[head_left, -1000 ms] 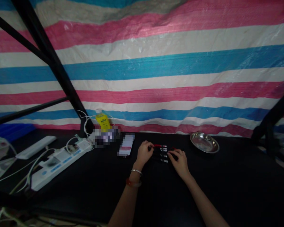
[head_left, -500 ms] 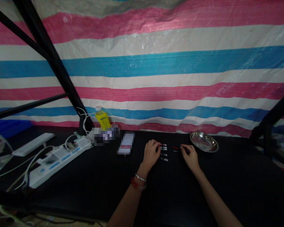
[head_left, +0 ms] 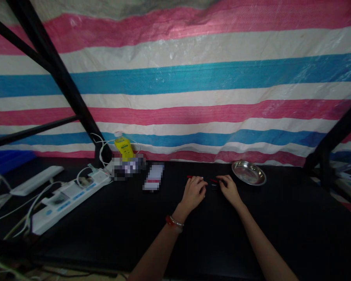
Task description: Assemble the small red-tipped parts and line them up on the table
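My left hand [head_left: 194, 192] lies low over a row of small items on the black table, covering most of them; its fingers are bent, and what they hold, if anything, is hidden. A red piece [head_left: 189, 177] shows beyond its knuckles. My right hand [head_left: 228, 187] is just to the right, with thumb and index finger together at the end of a small red item [head_left: 213, 180]. Small thin pieces [head_left: 213, 185] lie on the table between the hands. The two hands do not touch.
A round metal dish [head_left: 248, 173] stands behind my right hand. To the left lie a blurred phone [head_left: 154, 177], a yellow bottle [head_left: 124, 147], and a white power strip [head_left: 71, 199] with cables. Black frame bars [head_left: 67, 86] rise at left, before a striped sheet [head_left: 175, 78].
My left hand has shifted right, over the row of small items that showed beside it. My right hand's fingers have come to the red item. The view has shifted slightly.
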Tool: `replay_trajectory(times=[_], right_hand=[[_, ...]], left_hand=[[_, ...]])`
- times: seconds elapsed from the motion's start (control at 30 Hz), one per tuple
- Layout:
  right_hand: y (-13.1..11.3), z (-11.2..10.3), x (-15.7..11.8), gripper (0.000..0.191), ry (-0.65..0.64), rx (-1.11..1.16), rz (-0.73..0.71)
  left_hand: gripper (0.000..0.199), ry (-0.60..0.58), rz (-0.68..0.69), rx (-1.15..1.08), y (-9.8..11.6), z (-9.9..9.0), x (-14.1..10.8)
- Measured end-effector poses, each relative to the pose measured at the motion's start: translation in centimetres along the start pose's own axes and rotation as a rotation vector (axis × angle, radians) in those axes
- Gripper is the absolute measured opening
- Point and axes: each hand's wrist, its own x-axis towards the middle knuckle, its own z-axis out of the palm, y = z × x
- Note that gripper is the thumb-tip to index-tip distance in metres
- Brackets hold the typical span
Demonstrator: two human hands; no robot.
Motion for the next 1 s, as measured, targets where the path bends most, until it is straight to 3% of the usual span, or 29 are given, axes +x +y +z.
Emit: replay_trajectory(times=[0.13,0.23,0.37,0.73,1.0], right_hand=[[0.3,-0.3,-0.2,0.029,0.046,0.113,0.021],[0.8,-0.6,-0.3,0.030,0.155,0.166,0.060],[1.2,-0.7,-0.3,0.029,0.239,0.158,0.093],[0.9,-1.2,-0.5,0.034,0.046,0.041,0.048],[0.3,-1.0,-1.1,0.020,0.011,-0.027,-0.058]], left_hand=[[0.024,-0.101,0.108,0.014,1.1,0.6,0.0],[0.029,-0.180,0.210,0.018,2.0,1.2,-0.3],[0.036,-0.207,0.269,0.085,3.2,2.2,-0.8],[0.031,-0.229,0.241,0.218,3.4,2.5,-0.9],[0.027,-0.297,0.246,0.164,3.1,2.0,-0.6]])
